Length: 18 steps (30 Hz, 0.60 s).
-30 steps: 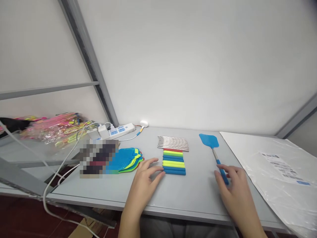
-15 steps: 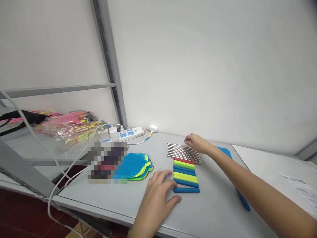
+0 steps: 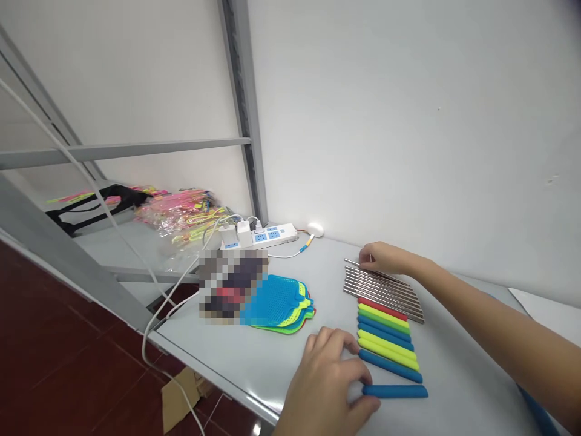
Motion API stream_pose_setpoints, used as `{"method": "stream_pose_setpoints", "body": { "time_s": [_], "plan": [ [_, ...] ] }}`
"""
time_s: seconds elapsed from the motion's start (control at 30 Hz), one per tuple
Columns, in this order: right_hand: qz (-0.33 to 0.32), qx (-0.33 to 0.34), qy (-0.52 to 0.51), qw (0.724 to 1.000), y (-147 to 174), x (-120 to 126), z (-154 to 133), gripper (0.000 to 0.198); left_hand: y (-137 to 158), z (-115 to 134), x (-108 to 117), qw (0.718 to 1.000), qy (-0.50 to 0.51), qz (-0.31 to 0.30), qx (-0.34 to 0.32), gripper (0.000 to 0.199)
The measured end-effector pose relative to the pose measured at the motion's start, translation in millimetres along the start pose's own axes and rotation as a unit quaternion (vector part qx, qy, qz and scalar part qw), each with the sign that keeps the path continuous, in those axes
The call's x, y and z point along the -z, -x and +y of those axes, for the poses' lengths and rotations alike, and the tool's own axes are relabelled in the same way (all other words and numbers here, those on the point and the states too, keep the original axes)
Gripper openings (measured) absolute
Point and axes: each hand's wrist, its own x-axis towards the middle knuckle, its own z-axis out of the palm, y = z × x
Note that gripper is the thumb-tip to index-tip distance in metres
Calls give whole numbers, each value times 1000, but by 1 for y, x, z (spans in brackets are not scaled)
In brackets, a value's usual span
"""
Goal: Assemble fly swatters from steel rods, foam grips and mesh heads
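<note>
Moved since the earlier frame: blue handle (image 3: pixel 397 392), now farther from the row (image 3: pixel 385 339) of handles, on its near side; one loose rod (image 3: pixel 351 262), now parted from the other rods (image 3: pixel 385 292), beyond the row's far end.

Left hand (image 3: pixel 333 381): left of the row. Thumb and index finger clamped on the blue handle's left end; another finger bent close to the row's nearest handle, contact unclear.

Right hand (image 3: pixel 384 257): beyond the row. Fingers together, apparently pinching the loose rod; fingertips partly hidden.

Axes: blue handle runs left to right; loose rod roughly likewise, slanting toward the person at its right. The row lies between them. Left hand is nearer the handle, right hand nearer the rod.

Mesh heads (image 3: pixel 276 300): stacked, left of the row, one end pixelated.

Power strip (image 3: pixel 275 235): beyond and left of the row.

Table (image 3: pixel 329 257): under the row.
</note>
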Motion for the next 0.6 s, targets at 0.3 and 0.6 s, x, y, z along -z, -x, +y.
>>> {"method": "stream_pose_setpoints", "body": {
  "time_s": [0.3, 0.6],
  "plan": [
    [113, -67, -9, 991, 16, 6, 2, 10, 2, 6, 3, 1000, -7, 6, 22, 15],
    [311, -28, -583, 750, 152, 57, -71, 7, 10, 49, -11, 967, 235, 95, -8, 17]
  ]
}}
